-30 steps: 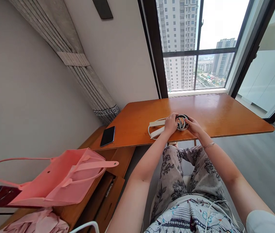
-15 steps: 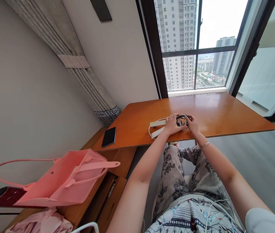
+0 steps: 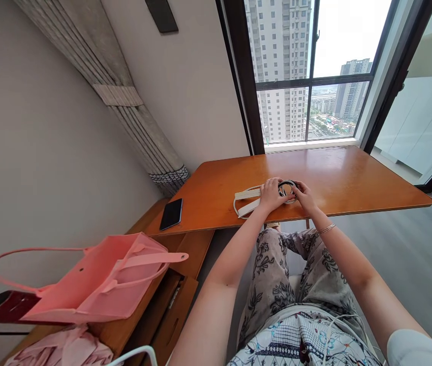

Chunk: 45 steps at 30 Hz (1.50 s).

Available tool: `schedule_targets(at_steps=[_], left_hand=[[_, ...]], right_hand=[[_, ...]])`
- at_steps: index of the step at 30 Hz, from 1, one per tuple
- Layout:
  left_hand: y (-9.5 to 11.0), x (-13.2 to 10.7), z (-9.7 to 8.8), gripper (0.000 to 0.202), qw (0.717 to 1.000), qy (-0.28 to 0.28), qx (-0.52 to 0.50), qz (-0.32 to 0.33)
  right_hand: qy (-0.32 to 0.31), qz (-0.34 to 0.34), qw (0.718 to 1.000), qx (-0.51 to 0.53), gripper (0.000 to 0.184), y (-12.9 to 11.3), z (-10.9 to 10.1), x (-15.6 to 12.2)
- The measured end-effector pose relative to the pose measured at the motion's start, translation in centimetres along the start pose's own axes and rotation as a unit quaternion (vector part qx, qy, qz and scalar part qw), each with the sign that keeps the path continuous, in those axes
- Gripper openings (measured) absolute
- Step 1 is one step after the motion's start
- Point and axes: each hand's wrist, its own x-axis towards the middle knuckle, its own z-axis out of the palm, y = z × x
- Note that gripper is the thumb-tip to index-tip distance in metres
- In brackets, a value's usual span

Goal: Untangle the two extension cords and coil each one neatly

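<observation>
On the wooden table (image 3: 338,178), near its front edge, lies a loop of black and white coiled cables (image 3: 287,182). My left hand (image 3: 272,195) is closed on the left side of the coil, fingers curved over it and thumb along its near side. With thumb and fingers my right hand (image 3: 305,197) pinches the coil's right side. Left of my left hand lie two long cream-white bars (image 3: 248,208), which look like power strips, with a white cord looping round their left ends. My fingers hide parts of the coil and the bars' right ends.
A dark phone (image 3: 171,214) lies at the table's left end. To the left, a pink tote bag (image 3: 97,284) stands on a wooden cabinet, above a crumpled pink cloth (image 3: 63,348). Beyond the table is a window (image 3: 309,84); a curtain (image 3: 132,127) hangs at left.
The cables in the coil have shifted slightly between my hands, and the loop looks more open. My right hand has moved a little to the right. The bars and phone stay put.
</observation>
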Motion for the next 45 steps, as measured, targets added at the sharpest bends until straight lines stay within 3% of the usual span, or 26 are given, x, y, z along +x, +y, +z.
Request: schedule_targets(at_steps=[4,6,10,12,14,18,20,23,26,28,32,36,45], left_hand=[[0.0,0.0,0.1,0.051,1.000,0.014,0.001,-0.003],[-0.1,-0.1,0.1,0.051,1.000,0.014,0.001,0.003],[-0.5,-0.3,-0.3,0.060,1.000,0.001,0.002,0.022],[-0.6,-0.4,-0.6,0.069,0.999,-0.010,0.000,0.038],[-0.8,-0.4,-0.8,0.077,0.999,-0.022,0.002,0.047],[-1.0,-0.4,-0.8,0.080,0.999,-0.030,0.013,0.034],[-1.1,-0.4,-0.7,0.084,0.999,-0.031,0.012,0.028],[-1.3,-0.3,-0.5,0.081,0.999,-0.039,0.002,0.026],[-1.7,0.1,-0.4,0.056,1.000,-0.017,-0.007,-0.009],[-2.0,0.4,-0.4,0.047,0.999,0.004,-0.002,-0.048],[-2.5,0.8,-0.6,0.052,0.993,-0.030,0.028,-0.108],[-2.6,0.9,-0.9,0.043,0.992,-0.065,0.027,-0.104],[-2.4,0.9,-0.3,0.047,0.986,0.012,-0.110,-0.122]], right_hand=[[0.029,-0.013,0.998,-0.052,0.043,-0.4,0.1,0.1],[0.041,-0.023,0.991,-0.127,0.038,-1.0,0.1,0.0],[0.037,-0.036,0.926,-0.373,0.031,-2.5,-0.1,-0.2],[0.031,-0.026,0.901,-0.432,0.031,-3.1,-0.1,-0.2],[0.015,-0.024,0.899,-0.438,0.030,-3.4,-0.2,-0.2],[-0.037,-0.037,0.930,-0.363,0.033,-3.2,-0.7,-0.3],[-0.048,-0.036,0.932,-0.358,0.038,-3.2,-0.9,-0.4],[-0.043,-0.028,0.902,-0.429,0.037,-3.5,-1.0,-0.4],[-0.033,-0.021,0.868,-0.495,0.034,-4.0,-0.7,-0.4],[-0.026,-0.019,0.860,-0.510,0.031,-4.2,-0.3,-0.4],[-0.014,-0.031,0.879,-0.475,0.027,-3.2,0.0,-0.4],[0.015,-0.018,0.930,-0.367,0.026,-0.9,-0.4,-0.2],[0.011,0.023,0.964,-0.263,0.027,2.5,-1.7,0.7]])
